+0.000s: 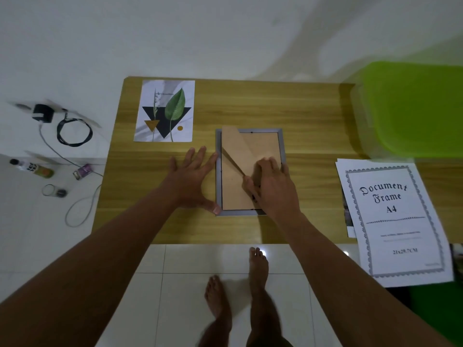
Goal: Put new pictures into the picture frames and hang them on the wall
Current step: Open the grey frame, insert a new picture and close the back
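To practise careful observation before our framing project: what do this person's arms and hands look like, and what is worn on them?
The left arm and right arm are bare, with no sleeves in view. The left hand and right hand are ungloved; no watch, bracelet or ring shows on either.

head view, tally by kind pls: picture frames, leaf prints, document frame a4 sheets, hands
picture frame: 1
leaf print: 1
Document Frame A4 sheet: 1
hands: 2, left hand and right hand
total: 5
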Demonstrator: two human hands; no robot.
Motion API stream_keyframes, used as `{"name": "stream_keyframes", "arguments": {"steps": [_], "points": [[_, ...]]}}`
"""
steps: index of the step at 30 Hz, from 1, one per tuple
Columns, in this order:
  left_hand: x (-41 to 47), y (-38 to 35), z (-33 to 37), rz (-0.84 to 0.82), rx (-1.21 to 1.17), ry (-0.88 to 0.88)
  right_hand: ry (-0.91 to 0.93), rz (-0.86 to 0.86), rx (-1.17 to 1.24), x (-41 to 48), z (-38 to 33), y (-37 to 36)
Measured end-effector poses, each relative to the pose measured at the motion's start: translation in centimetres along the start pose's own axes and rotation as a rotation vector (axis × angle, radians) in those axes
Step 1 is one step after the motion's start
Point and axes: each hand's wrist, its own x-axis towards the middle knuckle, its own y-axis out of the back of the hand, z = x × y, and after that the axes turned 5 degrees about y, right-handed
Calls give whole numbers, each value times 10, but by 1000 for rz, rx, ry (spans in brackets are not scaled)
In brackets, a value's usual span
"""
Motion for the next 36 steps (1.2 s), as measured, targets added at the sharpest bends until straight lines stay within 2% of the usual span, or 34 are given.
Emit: {"name": "stream_keyframes", "arguments": {"steps": [7,11,20,32,36], "points": [[-1,0,1,-10,-2,1,-22,-51,-35,-5,2,-7],[-1,-1,2,-17,-12,6,-39,26,-22,-2,-5,2],[0,-2,1,-7,-7,10,-1,22,-3,-1,2,5],[-2,0,4,-19,-18,13,-10,-134,-41,-2,-4,21],[-3,1,4,-20,-22,22,-39,-124,2,-2,-7,25]]}}
